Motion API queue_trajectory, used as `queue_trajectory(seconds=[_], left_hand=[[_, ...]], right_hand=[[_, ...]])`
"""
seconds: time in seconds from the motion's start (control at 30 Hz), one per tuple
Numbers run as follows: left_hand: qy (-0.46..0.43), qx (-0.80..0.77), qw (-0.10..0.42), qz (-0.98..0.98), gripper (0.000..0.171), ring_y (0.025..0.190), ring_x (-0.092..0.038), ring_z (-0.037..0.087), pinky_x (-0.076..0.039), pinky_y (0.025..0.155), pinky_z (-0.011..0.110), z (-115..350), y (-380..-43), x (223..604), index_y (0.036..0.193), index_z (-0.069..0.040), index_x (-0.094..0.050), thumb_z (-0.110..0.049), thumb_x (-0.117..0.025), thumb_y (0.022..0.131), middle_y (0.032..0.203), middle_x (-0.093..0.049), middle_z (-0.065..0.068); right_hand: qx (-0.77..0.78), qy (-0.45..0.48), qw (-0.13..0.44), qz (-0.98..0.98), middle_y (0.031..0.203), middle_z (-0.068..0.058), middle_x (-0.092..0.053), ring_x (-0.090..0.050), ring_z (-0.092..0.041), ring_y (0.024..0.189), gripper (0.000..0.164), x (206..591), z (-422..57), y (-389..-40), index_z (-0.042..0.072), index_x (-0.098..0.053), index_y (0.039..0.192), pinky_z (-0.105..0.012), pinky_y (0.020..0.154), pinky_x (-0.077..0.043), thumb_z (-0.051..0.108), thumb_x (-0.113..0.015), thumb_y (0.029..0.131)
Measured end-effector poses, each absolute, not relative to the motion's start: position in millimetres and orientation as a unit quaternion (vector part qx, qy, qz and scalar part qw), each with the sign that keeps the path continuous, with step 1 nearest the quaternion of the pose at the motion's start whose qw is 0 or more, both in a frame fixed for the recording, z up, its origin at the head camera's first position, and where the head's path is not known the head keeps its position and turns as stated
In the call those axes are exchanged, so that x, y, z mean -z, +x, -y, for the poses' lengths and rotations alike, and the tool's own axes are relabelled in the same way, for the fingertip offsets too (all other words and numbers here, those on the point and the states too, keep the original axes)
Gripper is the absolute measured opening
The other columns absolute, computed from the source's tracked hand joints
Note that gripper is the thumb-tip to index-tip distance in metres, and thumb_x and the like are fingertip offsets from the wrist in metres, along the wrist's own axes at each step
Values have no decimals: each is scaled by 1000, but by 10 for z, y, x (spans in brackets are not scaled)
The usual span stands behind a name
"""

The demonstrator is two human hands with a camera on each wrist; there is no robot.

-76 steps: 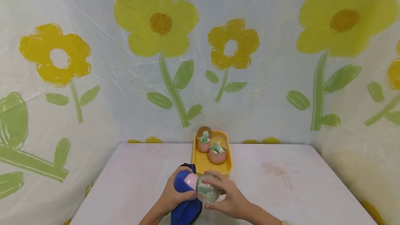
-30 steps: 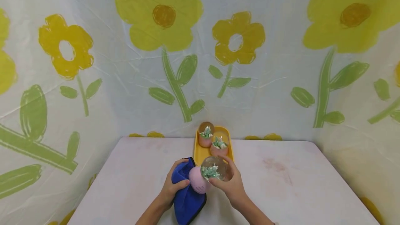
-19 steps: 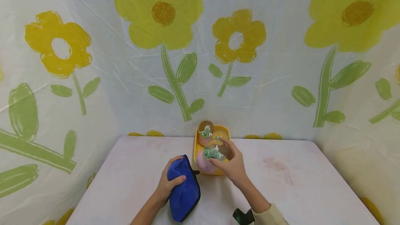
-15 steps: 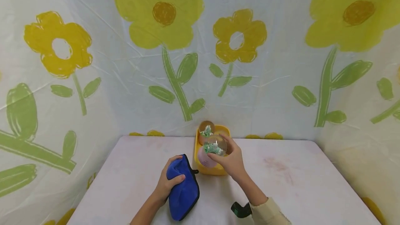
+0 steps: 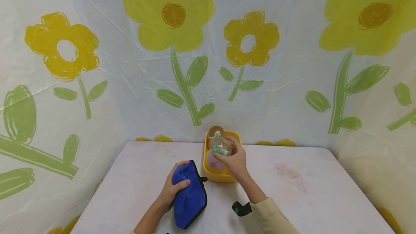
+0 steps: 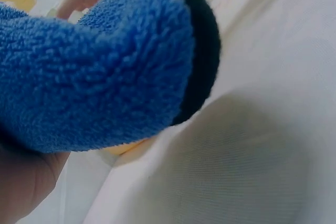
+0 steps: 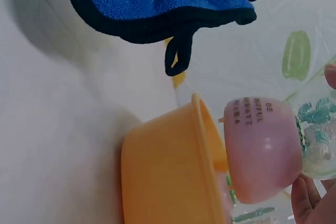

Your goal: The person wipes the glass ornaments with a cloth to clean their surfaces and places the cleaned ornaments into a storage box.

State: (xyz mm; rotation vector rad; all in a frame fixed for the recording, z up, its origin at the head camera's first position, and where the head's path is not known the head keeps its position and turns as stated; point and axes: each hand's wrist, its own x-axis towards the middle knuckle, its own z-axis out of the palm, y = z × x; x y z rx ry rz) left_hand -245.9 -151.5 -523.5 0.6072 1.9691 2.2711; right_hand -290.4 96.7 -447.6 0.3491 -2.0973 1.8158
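My right hand (image 5: pixel 235 158) grips a snow globe by its clear dome (image 5: pixel 222 146), thumb on the near side. Its round pink base (image 7: pixel 262 148), with small printed letters, hangs over the opening of a yellow tray (image 5: pixel 221 176), close to the rim in the right wrist view. Another snow globe (image 5: pixel 216 132) with a pale green figure stands at the back of that tray, partly covered. To the left, my left hand (image 5: pixel 170 189) holds a folded blue cloth (image 5: pixel 190 198) with black edging and a hanging loop, thumb across its front. Plush cloth fills much of the left wrist view.
The tray stands at the back middle of a pale table (image 5: pixel 292 190), near a flower-printed curtain (image 5: pixel 276 111). A dark device (image 5: pixel 242 208) sits at the right sleeve cuff (image 5: pixel 263 205).
My right hand has carried the snow globe from beside the cloth, forward over the yellow tray. My left hand has drawn slightly left with the cloth, which now stands apart from the globe.
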Motion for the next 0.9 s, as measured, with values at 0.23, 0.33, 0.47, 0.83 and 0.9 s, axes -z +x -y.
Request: queue_trajectory(seconds=[0.23, 0.33, 0.47, 0.83, 0.9], left_hand=[[203, -750, 58, -627, 60, 112, -47, 36, -42, 91, 46, 1529, -2455, 5209, 144, -14, -37, -18, -58, 88, 130, -43, 24], [204, -757, 69, -617, 59, 112, -47, 35, -42, 91, 46, 1528, -2444, 5208, 145, -13, -36, -18, -55, 89, 130, -42, 24], [199, -758, 78, -616, 58, 112, -47, 35, -41, 92, 46, 1532, -2420, 5234, 145, -12, -36, -17, -54, 89, 130, -42, 24], [195, -735, 86, -644, 57, 113, -47, 35, -40, 93, 44, 1522, -2433, 5243, 144, -15, -38, -19, -55, 89, 132, -43, 21], [199, -733, 83, -645, 57, 113, -48, 35, -41, 92, 44, 1517, -2452, 5232, 143, -16, -39, -18, -56, 89, 131, -44, 21]], right_hand=[[-639, 120, 181, 738, 118, -15, -55, -58, -41, 91, 71, 4554, -898, -2966, 2, -55, 130, -27, 71, -50, 7, -88, 67], [-640, 106, 180, 740, 117, -17, -55, -57, -41, 91, 71, 4587, -892, -2974, 1, -55, 131, -26, 70, -49, 5, -88, 67], [-649, 79, 157, 740, 118, -17, -54, -56, -39, 94, 72, 4707, -891, -2996, 3, -55, 131, -26, 71, -48, 5, -88, 67], [-616, 46, 154, 771, 125, -10, -53, -56, -29, 99, 76, 5082, -877, -3198, 17, -56, 133, -37, 79, -50, 20, -91, 66], [-612, 49, 160, 773, 127, -10, -54, -56, -30, 100, 77, 5067, -860, -3206, 17, -56, 132, -41, 81, -50, 21, -92, 64]])
